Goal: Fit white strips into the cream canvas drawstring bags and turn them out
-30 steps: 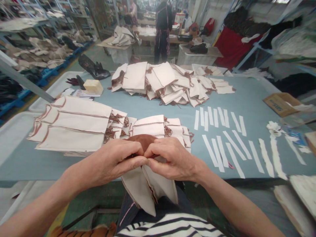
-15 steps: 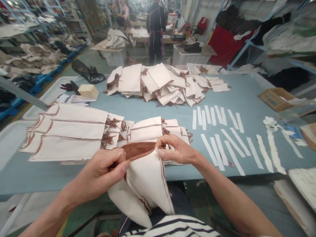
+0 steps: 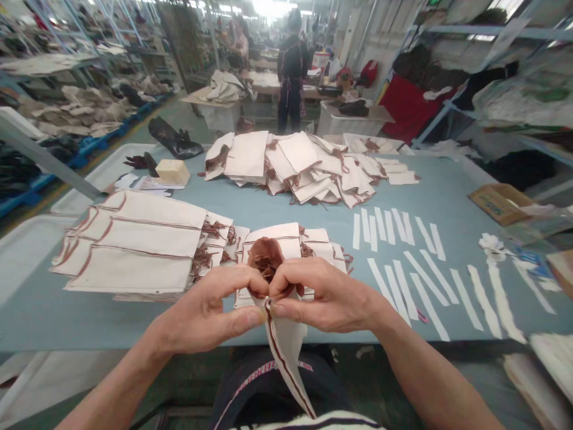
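A white fabric piece with brown trim (image 3: 286, 337) hangs from both hands over the table's front edge. Its top is open and shows a brown lining with brown fringe inside. My left hand (image 3: 215, 304) is closed, thumb and finger pinching the rim at the brown seam. Right beside it, my right hand (image 3: 324, 292) pinches the same rim, the two sets of fingertips almost touching. The dark seam runs down from the fingertips toward my lap. Just behind the hands lies a short stack of similar white pieces (image 3: 273, 232), partly hidden by them.
A larger stack of white pieces (image 3: 138, 263) lies at left on the blue-grey table (image 3: 179, 325). A loose heap of them (image 3: 295, 158) is at the back. White strips (image 3: 398, 286) lie at right, near a cardboard box (image 3: 499, 203). A yellowish block (image 3: 172, 172) sits back left. A person stands beyond.
My hands have come together at the seam; before, they held the rim apart. The fabric piece has turned, so its seam faces me and its lined opening shows. The view has tilted up slightly.
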Demonstrator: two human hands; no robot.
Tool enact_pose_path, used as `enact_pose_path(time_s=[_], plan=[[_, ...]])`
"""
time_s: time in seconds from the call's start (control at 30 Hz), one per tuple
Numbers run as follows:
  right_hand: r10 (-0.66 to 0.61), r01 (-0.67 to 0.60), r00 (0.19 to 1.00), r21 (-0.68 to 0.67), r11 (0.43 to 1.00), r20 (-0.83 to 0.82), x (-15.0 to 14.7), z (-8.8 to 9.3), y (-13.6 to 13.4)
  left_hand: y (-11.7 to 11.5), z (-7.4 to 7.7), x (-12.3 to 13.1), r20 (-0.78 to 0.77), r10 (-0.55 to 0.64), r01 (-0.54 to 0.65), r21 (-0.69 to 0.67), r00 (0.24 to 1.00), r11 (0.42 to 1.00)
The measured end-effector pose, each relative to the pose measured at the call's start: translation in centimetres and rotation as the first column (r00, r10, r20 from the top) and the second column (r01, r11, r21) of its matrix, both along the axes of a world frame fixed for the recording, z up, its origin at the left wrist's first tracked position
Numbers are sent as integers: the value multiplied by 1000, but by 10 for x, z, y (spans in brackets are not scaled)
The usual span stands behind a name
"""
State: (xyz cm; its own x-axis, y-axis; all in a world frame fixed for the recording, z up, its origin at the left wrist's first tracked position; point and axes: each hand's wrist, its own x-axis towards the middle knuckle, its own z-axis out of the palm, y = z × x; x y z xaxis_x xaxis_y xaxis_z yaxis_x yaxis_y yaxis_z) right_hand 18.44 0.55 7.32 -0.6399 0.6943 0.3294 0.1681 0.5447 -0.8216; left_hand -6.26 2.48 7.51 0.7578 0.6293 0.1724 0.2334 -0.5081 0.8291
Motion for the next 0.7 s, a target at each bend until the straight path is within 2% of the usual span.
enact_pose_path(time_s=[0.17,0.3,0.43,0.5,0.6,0.7], plan=[[-33,39,999,-191,981,34,3,-9,3,5,2,6,-41,-48,43,-101,998,994],[-12,11,1000,-284,959,-2,6,-14,3,8,1,3,-107,-73,69,-41,992,997],[-32,48,998,-273,961,61,5,-15,2,5,5,3,-143,-73,84,71,987,994],[-14,26,999,-284,959,45,3,-16,1,1,8,4,-136,-63,74,78,989,994],[17,-34,998,-335,942,-52,0,-19,0,-7,6,8,-50,1,-3,-35,999,999],[22,-67,992,-371,926,-123,-4,-24,-1,-17,-6,11,52,113,-97,-241,992,966]])
